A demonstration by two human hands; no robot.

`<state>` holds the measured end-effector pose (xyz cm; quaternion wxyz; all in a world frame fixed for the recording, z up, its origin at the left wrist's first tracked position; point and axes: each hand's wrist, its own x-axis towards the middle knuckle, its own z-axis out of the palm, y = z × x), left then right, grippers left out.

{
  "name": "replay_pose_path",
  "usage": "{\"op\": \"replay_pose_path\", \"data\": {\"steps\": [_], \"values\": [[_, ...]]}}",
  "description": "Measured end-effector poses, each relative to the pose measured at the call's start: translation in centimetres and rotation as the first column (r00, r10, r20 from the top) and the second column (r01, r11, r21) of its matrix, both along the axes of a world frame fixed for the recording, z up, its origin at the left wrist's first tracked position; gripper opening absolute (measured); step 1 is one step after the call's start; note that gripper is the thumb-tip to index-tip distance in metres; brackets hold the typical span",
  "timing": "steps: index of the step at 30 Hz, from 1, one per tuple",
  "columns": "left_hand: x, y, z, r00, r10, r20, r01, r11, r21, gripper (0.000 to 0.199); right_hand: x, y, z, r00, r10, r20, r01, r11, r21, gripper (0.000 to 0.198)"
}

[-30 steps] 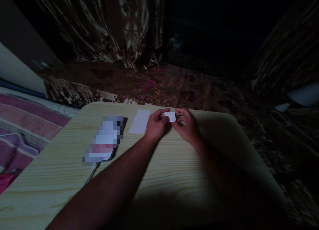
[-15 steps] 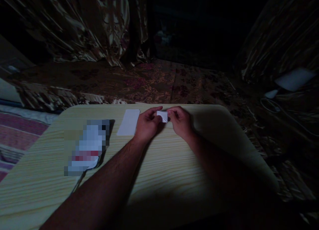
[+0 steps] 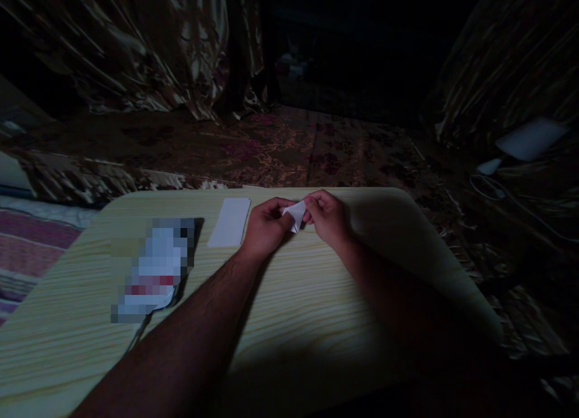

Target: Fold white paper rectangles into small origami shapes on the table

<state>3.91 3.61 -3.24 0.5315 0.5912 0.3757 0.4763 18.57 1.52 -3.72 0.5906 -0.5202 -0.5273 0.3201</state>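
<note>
Between my two hands is a small piece of folded white paper [image 3: 295, 214], held just above the far part of the table. My left hand [image 3: 268, 224] pinches its left side, thumb on top. The thumb and fingers of my right hand [image 3: 324, 213] are closed on its upper right corner. A pointed lower end of the paper hangs between the hands. Left of my left hand lies a stack of white paper sheets [image 3: 229, 222], not touched by either hand.
On the pale wood-grain table [image 3: 280, 321], a blurred-out device [image 3: 156, 264] with a cable lies at the left. Beyond the table is a ledge with patterned cloth [image 3: 271, 143] and curtains [image 3: 199, 56]. A white lamp-like object [image 3: 531, 139] with a cord stands at the right.
The folded paper has turned from a flat, squarish face to a tilted one with a point downward. My right hand's grip has moved to its raised upper right corner.
</note>
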Motion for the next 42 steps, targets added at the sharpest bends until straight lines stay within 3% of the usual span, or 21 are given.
{"op": "replay_pose_path", "data": {"steps": [4, 11, 15, 19, 25, 37, 42], "values": [[0.1, 0.0, 0.0, 0.997, 0.074, 0.004, -0.074, 0.997, 0.01, 0.021, -0.4, -0.2, 0.1, 0.998, -0.068, 0.009, 0.067, 0.995, 0.076, 0.025], [0.0, 0.6, -0.6, 0.984, 0.173, 0.045, -0.174, 0.985, 0.016, 0.016, -1.2, -0.8, -0.2, 0.986, -0.009, 0.168, -0.007, 0.995, 0.095, 0.057], [0.0, 0.6, -0.7, 0.986, 0.158, 0.06, -0.16, 0.987, 0.025, 0.016, -1.1, -0.4, -0.6, 0.986, -0.048, 0.162, 0.031, 0.994, 0.106, 0.046], [-0.1, 0.5, -0.5, 0.987, 0.156, 0.043, -0.158, 0.987, 0.033, 0.018, -0.5, -0.1, -0.7, 0.998, -0.018, 0.058, 0.017, 1.0, 0.023, 0.035], [-0.1, 0.2, -0.1, 0.992, 0.124, 0.021, -0.124, 0.992, -0.007, 0.021, 0.4, 0.0, 0.1, 0.976, 0.207, -0.065, -0.215, 0.963, -0.163, 0.024], [-0.4, 0.6, -0.2, 0.983, 0.182, 0.031, -0.182, 0.983, 0.0, 0.021, 1.7, 0.3, -0.3, 0.893, 0.337, -0.299, -0.379, 0.921, -0.093, 0.034], [-0.3, 0.9, -0.5, 0.977, 0.195, 0.089, -0.195, 0.981, -0.012, 0.013, 2.1, 0.4, -0.4, 0.85, 0.384, -0.361, -0.433, 0.899, -0.062, 0.014]]}}
